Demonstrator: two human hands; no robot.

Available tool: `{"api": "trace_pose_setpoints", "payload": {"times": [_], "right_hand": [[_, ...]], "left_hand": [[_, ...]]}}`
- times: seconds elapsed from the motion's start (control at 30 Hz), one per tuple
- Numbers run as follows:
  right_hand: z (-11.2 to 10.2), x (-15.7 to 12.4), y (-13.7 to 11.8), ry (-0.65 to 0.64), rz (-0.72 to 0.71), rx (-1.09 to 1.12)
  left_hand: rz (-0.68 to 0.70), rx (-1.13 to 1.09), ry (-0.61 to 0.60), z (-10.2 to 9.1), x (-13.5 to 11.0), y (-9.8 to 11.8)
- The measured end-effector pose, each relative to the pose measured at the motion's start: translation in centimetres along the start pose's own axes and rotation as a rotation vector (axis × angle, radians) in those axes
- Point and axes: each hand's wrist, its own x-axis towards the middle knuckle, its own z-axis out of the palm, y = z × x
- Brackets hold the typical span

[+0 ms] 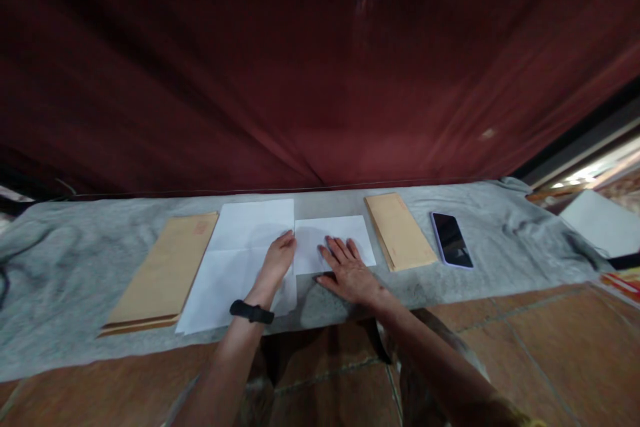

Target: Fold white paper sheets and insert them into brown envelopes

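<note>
A folded sheet of white paper [333, 230] lies on a grey cloth [410, 290] in front of me. My right hand [350, 273] rests flat on it with the fingers spread. At its left edge my left hand [279, 259], a black band on the wrist, has its fingers closed in a pinch at the paper. Beneath that hand and to its left is a stack of larger white sheets [235, 273] with a crease across the top one. What the left fingertips grip is partly hidden.
Brown envelopes [157, 273] lie in a pile at the left. More brown envelopes [401, 230] lie to the right, beside a phone [453, 240] with a dark screen. A dark red curtain [320, 80] hangs behind the cloth. Brown floor tiles [545, 340] run along the front.
</note>
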Motion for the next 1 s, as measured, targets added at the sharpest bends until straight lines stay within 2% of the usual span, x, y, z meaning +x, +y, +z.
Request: {"api": "trace_pose_setpoints", "payload": {"times": [0.1,0.17,0.3,0.43,0.63,0.7,0.8,0.9,1.0], "right_hand": [[0.0,0.1,0.0,0.006,0.009,-0.005],[-0.2,0.3,0.0,0.017,0.014,-0.006],[-0.4,0.4,-0.4,0.034,0.019,-0.001],[-0.5,0.4,-1.0,0.045,0.024,0.013],[-1.7,0.9,-1.1,0.118,0.087,0.069],[-2.7,1.1,-0.5,0.191,0.127,0.204],[-4.2,1.7,0.6,0.378,0.271,0.586],[-4.8,2.5,1.3,0.602,0.448,1.009],[-4.5,3.3,1.3,0.678,0.473,1.329]], "left_hand": [[-0.288,-0.275,-0.032,-0.9,-0.1,0.9],[-0.342,-0.333,-0.025,-1.2,-0.1,1.5],[-0.306,-0.305,-0.011,-1.0,-0.2,1.9],[-0.232,-0.29,-0.059,0.0,-0.6,1.8],[-0.135,-0.502,-0.096,0.4,-1.0,3.6],[-0.114,-0.611,-0.124,0.2,-1.0,4.2],[-0.119,-0.668,-0.158,0.1,-0.9,4.3],[-0.218,-0.59,-0.108,0.5,-1.1,3.8],[-0.294,-0.611,-0.172,1.3,-1.6,3.6]]}}
